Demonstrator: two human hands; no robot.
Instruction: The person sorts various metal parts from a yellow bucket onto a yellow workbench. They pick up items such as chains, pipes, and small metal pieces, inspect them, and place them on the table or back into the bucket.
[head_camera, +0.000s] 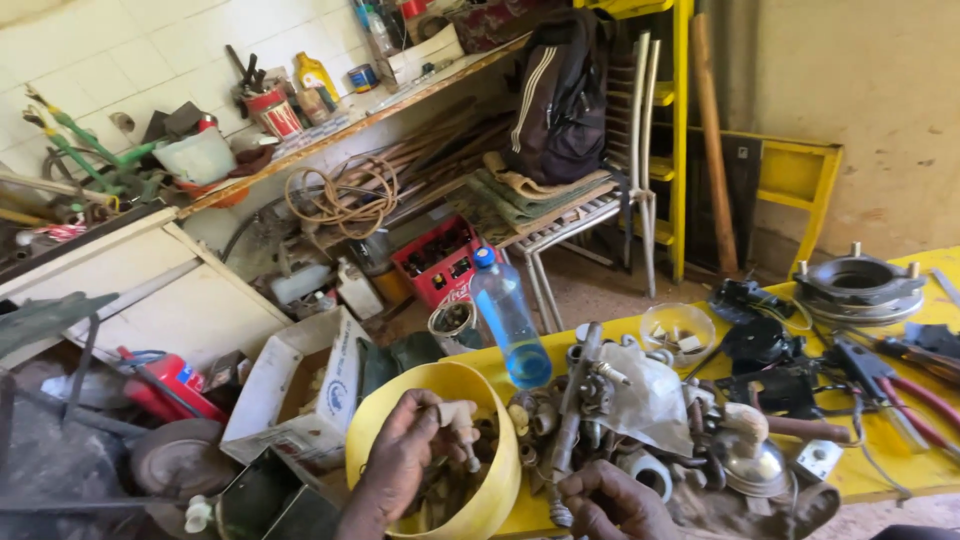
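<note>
My left hand (400, 455) is inside a yellow plastic bowl (492, 500) full of small metal parts and grips a pale T-shaped fitting (459, 420). My right hand (612, 505) rests at the near edge of a yellow table (900, 470), fingers curled around the lower end of a long metal tap-like part (572, 420). A crumpled clear plastic bag (650, 395) lies just right of that part. A clear plastic bottle (508, 318) with a blue cap and blue liquid stands behind the bowl.
The table holds a small clear bowl (677, 330), black parts (760, 345), red-handled pliers (900, 385) and a round metal flange (860, 285). A chair (600, 200) with a dark backpack (562, 95) stands behind. Boxes, a red crate (437, 258) and a cluttered shelf fill the left.
</note>
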